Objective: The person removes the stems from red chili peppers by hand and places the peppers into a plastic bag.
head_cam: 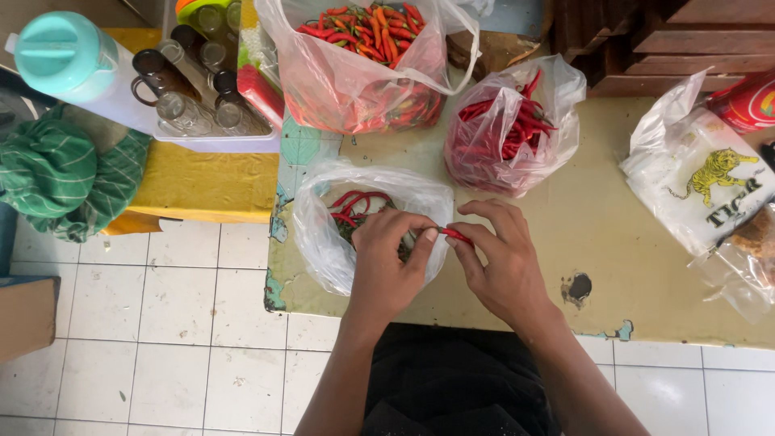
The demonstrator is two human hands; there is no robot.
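My left hand [387, 262] and my right hand [500, 258] meet over a worn beige table [597, 226], both pinching one small red chilli [454, 235] between fingertips. My left hand rests over a clear plastic bag [323, 234] that holds red chillies and green stems. Behind it stand a larger bag of red and orange chillies [363, 73] and a second bag of red chillies [504, 133].
A tray of glass jars [194, 89] and a teal-lidded jug [60, 56] sit on a yellow-covered stand at left, beside a green cloth [64, 178]. White printed bags [702, 178] lie at the table's right. White tiled floor [161, 323] lies below.
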